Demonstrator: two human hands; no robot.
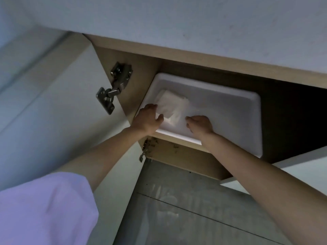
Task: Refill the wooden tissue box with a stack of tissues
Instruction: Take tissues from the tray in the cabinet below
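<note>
A white stack of tissues (172, 104) lies in a white plastic bin (230, 106) on the shelf of an open overhead cabinet. My left hand (148, 119) reaches up to the stack's near left corner, fingers apart, thumb over the tissue edge. My right hand (200, 123) is just right of the stack with its fingers loosely curled against the bin, holding nothing that I can see. The wooden tissue box is not in view.
The cabinet door (53, 112) stands open at the left, with a metal hinge (113, 87) beside my left hand. A second hinge (146, 149) sits under the shelf edge. The cabinet's right half is dark. A grey wall (194, 209) runs below.
</note>
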